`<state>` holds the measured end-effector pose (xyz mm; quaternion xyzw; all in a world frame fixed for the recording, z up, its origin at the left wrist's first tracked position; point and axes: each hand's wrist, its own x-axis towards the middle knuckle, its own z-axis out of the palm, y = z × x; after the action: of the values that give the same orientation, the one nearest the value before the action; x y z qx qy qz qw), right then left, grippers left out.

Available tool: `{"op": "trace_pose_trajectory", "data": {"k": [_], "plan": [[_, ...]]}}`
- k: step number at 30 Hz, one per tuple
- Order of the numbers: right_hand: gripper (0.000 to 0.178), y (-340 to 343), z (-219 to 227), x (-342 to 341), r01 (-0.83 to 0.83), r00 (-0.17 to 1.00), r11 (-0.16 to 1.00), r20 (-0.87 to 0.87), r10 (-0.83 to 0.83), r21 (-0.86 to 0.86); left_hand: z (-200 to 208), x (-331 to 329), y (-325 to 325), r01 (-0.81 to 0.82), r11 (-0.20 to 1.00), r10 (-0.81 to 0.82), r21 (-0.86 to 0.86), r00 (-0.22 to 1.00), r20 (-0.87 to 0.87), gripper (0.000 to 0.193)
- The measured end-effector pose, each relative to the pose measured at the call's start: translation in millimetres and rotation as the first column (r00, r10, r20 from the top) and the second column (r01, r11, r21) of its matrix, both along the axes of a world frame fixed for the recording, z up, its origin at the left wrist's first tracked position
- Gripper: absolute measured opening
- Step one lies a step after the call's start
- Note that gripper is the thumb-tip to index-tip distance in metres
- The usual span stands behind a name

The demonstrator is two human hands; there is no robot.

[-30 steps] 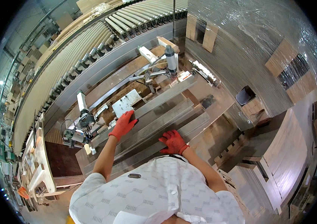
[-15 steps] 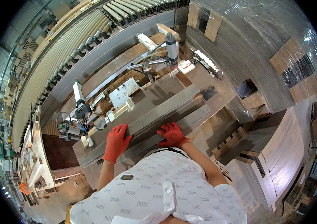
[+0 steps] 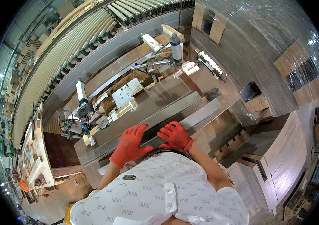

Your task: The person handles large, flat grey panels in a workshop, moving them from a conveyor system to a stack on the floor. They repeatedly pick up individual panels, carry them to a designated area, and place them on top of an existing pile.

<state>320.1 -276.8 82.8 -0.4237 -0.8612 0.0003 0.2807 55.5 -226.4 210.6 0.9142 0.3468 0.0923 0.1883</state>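
Note:
Long grey-brown board strips [image 3: 174, 110] lie slantwise across the brown worktable in front of me. My left hand [image 3: 130, 146], in a red glove, rests over the strips with its fingers stretched out and thumb apart. To its right is my right hand [image 3: 175, 137], also red-gloved. Its fingers are bent over the nearest strip [image 3: 202, 117], close to my waist. A dark gap separates this strip from those behind it. My palms hide the strips beneath, and my shirt covers part of the near edge.
Beyond the strips stands a machine with a grey upright cylinder [image 3: 175, 50], a metal plate [image 3: 128, 92] and sawdust. A roller conveyor [image 3: 88, 35] curves behind it. Film-wrapped stacked boards [image 3: 253, 45] rise at right; more boards [image 3: 279, 165] lie below them. A wooden frame [image 3: 41, 165] stands left.
My left hand has moved right, with its thumb spread wider. The right hand's fingers have bent more. The nearest strip has shifted slightly right, and the view has moved a little.

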Motion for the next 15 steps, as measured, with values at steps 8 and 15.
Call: {"op": "trace_pose_trajectory", "data": {"k": [8,15], "plan": [[0.061,32.2,78.5,17.6,0.195,0.973,0.971,-0.157,-0.172,0.142,17.0,10.1,19.1,-0.082,0.987,0.088,0.138,0.995,-0.038,0.072],[0.039,32.3,56.7,-6.3,0.262,0.930,0.957,-0.298,-0.216,0.122,-57.7,-35.3,111.7,-0.252,0.967,0.253,-0.031,0.967,0.026,0.060]]}}
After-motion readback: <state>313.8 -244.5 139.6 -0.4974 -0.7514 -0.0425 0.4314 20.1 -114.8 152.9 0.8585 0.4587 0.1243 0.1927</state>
